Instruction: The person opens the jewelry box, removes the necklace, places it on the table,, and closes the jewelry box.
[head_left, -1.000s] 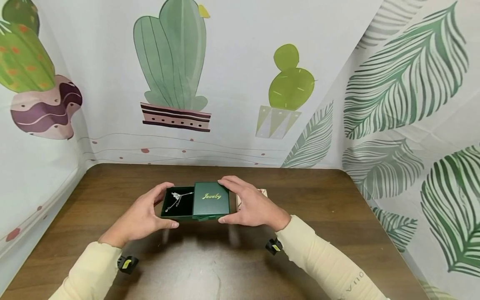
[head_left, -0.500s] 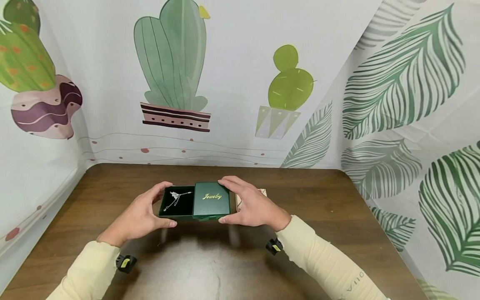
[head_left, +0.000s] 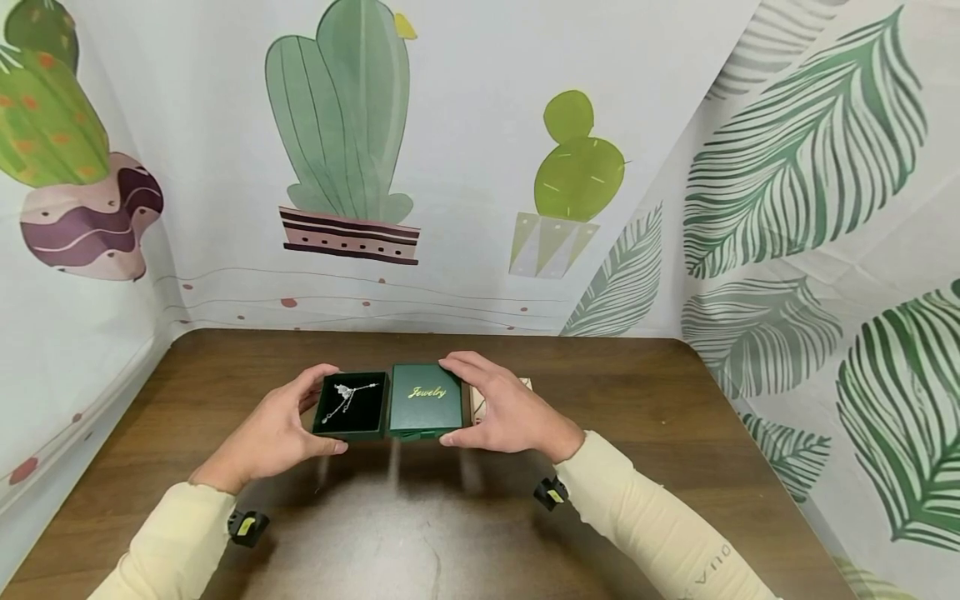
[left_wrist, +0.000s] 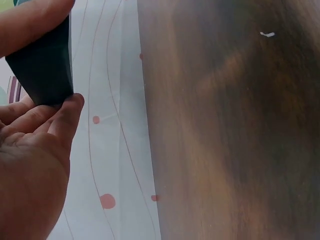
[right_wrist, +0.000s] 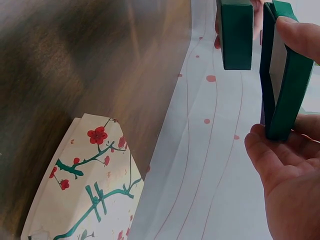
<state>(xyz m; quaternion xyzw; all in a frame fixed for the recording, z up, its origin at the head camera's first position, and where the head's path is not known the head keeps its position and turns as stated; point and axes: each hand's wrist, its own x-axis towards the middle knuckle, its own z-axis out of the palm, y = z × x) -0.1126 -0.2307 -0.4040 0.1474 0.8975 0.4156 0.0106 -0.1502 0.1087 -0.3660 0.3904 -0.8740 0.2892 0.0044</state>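
My left hand (head_left: 273,429) grips a dark green jewelry box tray (head_left: 369,419) by its left side, thumb in front and fingers behind. On the tray's black lining lies a fine silver chain (head_left: 344,392) with a pale sparkling ornament. My right hand (head_left: 513,410) holds the matching green box sleeve (head_left: 426,410), lettered "Jewelry" in gold, between thumb and fingers. A narrow gap separates tray and sleeve, which are side by side above the table. In the right wrist view, the tray (right_wrist: 237,40) shows apart from the sleeve (right_wrist: 294,92), whose open side is visible.
Behind my right hand, a cream box with a red-blossom print (right_wrist: 100,175) lies on the brown wooden table (head_left: 600,500). A white cloth backdrop (head_left: 480,167) printed with cacti and leaves hangs along the table's far edge and sides.
My left hand has drawn the tray leftward out of the sleeve, so the two have come apart. The sleeve in my right hand has shifted very slightly right.
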